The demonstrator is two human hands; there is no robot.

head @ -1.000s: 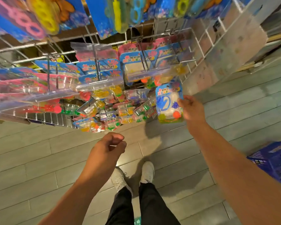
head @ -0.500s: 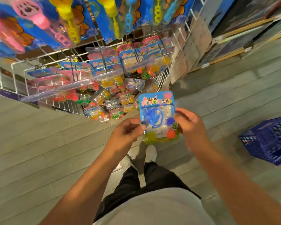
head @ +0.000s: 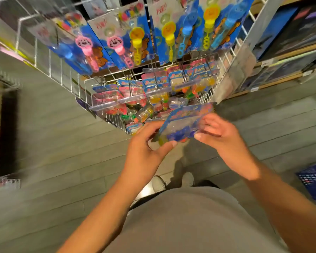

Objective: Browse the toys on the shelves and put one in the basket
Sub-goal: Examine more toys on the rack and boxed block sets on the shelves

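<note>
A blue-carded toy blister pack (head: pixel 185 123) with small coloured pieces inside is tilted flat between both hands in front of the wire rack. My left hand (head: pixel 146 145) grips its lower left edge, thumb under the pack. My right hand (head: pixel 221 136) holds the right edge with thumb and fingers. The blue plastic basket (head: pixel 312 181) stands on the floor at the far right, partly cut off by the frame edge.
A white wire rack (head: pixel 117 83) holds hanging packs of the same toy and loose ones in its tray. Above hang bubble wand cards (head: pixel 135 39). Wooden shelves (head: pixel 281 57) with boxes run at the right. Grey plank floor lies below; my shoes show.
The pack has been tipped from upright facing me to lying nearly flat. Both hands have shifted along its edges. The view tilted up, showing more of the rack, and the basket slid toward the right edge.
</note>
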